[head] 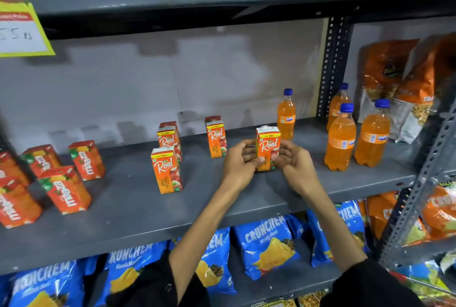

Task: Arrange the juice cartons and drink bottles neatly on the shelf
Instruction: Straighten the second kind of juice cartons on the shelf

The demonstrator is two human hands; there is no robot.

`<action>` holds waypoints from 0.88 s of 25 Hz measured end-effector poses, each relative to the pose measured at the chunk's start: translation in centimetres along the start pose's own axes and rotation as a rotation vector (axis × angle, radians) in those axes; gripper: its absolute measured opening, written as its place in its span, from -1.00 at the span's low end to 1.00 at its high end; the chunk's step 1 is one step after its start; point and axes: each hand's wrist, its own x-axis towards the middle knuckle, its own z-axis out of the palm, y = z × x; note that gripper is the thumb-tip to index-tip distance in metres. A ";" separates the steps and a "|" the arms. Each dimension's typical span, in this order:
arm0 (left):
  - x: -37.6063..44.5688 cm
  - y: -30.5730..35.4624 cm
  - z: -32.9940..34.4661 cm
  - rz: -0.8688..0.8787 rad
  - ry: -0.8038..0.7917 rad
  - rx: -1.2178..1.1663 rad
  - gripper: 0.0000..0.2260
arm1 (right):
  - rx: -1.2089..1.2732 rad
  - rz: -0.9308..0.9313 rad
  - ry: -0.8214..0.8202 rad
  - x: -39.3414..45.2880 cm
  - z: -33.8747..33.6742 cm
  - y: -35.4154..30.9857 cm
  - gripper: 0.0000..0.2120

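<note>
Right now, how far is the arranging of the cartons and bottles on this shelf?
Early. Nothing looks finished. In hand: both hands, left hand and right hand, hold one upright Real carton on the shelf. Left: the other Real cartons stand scattered, the Maaza cartons sit at angles, and the orange bottles are not in a row.

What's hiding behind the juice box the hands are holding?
Behind the held Real carton stands an orange Fanta bottle with a blue cap, further back on the grey shelf. The carton covers the bottle's lower left part, so anything directly behind it stays hidden.
</note>
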 end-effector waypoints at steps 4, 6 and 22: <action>-2.1 -0.9 -4.1 0.002 0.104 -0.018 -0.55 | 0.057 -0.009 -0.140 -0.2 3.9 -1.2 -0.64; -3.0 -1.7 -5.8 -0.003 0.152 0.016 -0.54 | 0.063 0.007 -0.209 -0.5 5.6 -1.3 -0.63; -6.8 -2.7 -7.6 0.017 0.195 0.117 -0.44 | -0.061 -0.192 0.134 -3.6 7.8 -1.0 -0.52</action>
